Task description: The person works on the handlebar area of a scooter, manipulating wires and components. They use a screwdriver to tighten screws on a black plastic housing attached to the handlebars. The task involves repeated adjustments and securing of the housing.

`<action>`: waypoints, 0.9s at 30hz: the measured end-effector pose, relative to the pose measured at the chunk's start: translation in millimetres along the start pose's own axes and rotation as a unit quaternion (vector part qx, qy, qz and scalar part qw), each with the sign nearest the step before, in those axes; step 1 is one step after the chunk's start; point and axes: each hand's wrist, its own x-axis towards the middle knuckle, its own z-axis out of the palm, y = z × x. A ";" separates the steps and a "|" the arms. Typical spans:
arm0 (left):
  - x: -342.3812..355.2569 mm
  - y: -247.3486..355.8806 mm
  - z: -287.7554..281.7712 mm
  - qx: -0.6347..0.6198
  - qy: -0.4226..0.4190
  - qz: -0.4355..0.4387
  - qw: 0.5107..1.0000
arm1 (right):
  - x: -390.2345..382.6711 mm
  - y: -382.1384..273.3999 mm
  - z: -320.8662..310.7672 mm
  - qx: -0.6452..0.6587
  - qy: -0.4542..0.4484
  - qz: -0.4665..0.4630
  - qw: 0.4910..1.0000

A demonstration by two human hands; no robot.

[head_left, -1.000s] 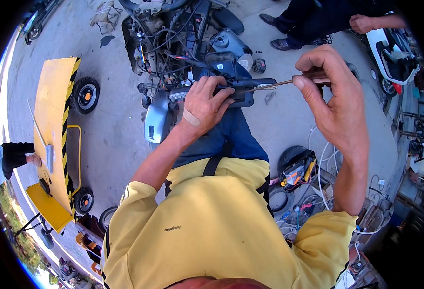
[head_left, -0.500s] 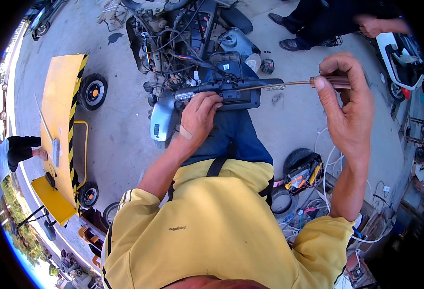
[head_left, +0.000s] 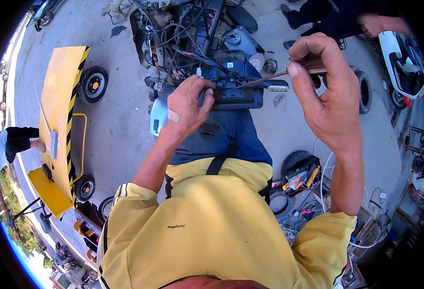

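A long-shafted screwdriver lies in my right hand, its brown handle held between thumb and curled fingers. The shaft slants down to the left, and its tip meets a black plastic housing in front of my thighs. That housing bears a clear-lensed light on its right end. Around the housing's left end my left hand is closed, with a plaster near the wrist; it covers the light there. Just beyond is the stripped scooter, with bare wires and connectors.
A yellow wheeled platform with striped edging stands at left, a person beside it. Another person's dark-trousered legs are at far right. A grey-blue body panel rests beyond the housing. Tools in a black container lie at lower right.
My right hand has moved left and slightly up, tilting the screwdriver more steeply. My left hand has shifted left and up along the housing's end, now hiding its left light.
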 end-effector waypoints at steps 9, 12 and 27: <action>-1.8 -0.7 9.1 0.124 -0.023 0.073 0.989 | 16.7 -2.0 25.6 -0.029 -0.036 -0.071 0.996; -3.1 -1.5 11.1 0.120 -0.021 0.073 0.990 | 20.8 -4.2 28.4 -0.049 -0.047 -0.086 0.994; -3.1 3.2 7.0 0.127 -0.032 0.085 0.988 | 37.6 -24.1 41.4 -0.065 -0.077 -0.138 0.985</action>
